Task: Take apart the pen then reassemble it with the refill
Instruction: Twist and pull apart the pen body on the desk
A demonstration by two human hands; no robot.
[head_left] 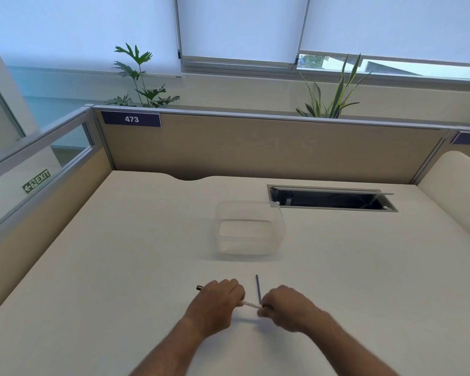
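My left hand (219, 299) is closed around the pen's barrel, whose dark end (199, 287) sticks out past my knuckles on the left. A pale, thin section of the pen (249, 304) spans the gap between my two hands. My right hand (284, 303) pinches the other end of that section with its fingertips. A thin blue refill (258, 289) lies on the white desk (120, 267) just beyond my right fingers, pointing away from me. Both hands hover low over the near middle of the desk.
A clear plastic container (251, 230) stands on the desk beyond my hands. An open cable hatch (331, 198) is set in the desk at the back right. Beige partition walls (255, 147) close off the back and left sides.
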